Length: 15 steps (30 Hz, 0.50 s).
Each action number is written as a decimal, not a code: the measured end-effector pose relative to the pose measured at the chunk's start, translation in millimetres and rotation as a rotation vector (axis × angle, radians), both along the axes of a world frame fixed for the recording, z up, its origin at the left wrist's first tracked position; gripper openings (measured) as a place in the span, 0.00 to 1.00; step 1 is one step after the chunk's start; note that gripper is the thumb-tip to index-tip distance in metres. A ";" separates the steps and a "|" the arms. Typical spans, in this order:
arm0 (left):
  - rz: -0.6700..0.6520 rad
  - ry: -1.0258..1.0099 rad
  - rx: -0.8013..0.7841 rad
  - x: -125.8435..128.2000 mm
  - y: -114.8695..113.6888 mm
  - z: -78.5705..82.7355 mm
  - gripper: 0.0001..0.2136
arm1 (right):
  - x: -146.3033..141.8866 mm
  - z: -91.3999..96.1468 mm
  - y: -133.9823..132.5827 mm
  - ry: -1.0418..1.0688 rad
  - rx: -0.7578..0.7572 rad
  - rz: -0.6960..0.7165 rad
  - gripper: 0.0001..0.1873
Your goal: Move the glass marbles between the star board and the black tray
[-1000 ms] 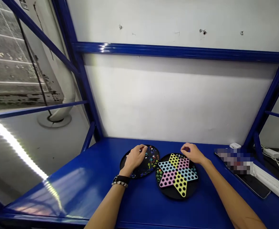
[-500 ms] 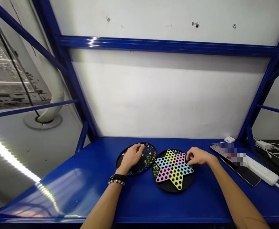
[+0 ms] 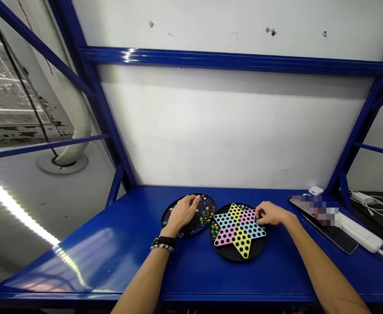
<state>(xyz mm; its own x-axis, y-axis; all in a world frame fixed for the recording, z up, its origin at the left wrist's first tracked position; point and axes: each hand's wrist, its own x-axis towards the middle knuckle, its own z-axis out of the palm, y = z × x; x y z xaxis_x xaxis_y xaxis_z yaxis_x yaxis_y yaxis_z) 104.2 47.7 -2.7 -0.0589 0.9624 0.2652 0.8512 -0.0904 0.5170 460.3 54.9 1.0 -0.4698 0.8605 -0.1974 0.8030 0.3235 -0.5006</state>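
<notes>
A round black tray [image 3: 189,227] with several coloured glass marbles scattered on it lies on the left. Over its middle bends my left hand [image 3: 183,213], thumb and fingers drawn together; whatever they hold is hidden. To its right is a Chinese checkers board [image 3: 243,231], a star of yellow, pink and blue points with dark holes on a round black base. Several marbles lie in the gaps along its rim, green ones at the left. At the board's upper right edge, my right hand [image 3: 270,213] is closed in a pinch with fingertips down, its contents too small to make out.
Both stand on a blue metal table [image 3: 129,253] with a white wall panel [image 3: 237,131] behind. At the right lie a phone [image 3: 312,209], a second dark phone [image 3: 337,237] and a white power strip [image 3: 360,233]. A small white case [image 3: 316,190] sits near the back corner.
The whole view has shifted slightly. Both hands stay in nearly the same places, left over the tray and right at the board's edge.
</notes>
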 end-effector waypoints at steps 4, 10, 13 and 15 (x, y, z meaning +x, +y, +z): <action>-0.016 0.013 0.003 -0.3 0.0 -0.2 0.25 | -2.3 -3.3 -2.0 -0.039 0.056 0.006 0.05; -0.026 0.013 0.011 -0.1 -1.6 2.2 0.25 | -6.8 0.4 -7.6 -0.127 0.159 -0.038 0.10; -0.033 0.003 0.018 0.4 -2.6 3.1 0.25 | -11.2 3.3 -10.8 -0.180 0.212 -0.058 0.09; -0.031 -0.002 0.020 0.7 -3.1 3.2 0.25 | -13.2 4.8 -11.8 -0.217 0.224 -0.052 0.09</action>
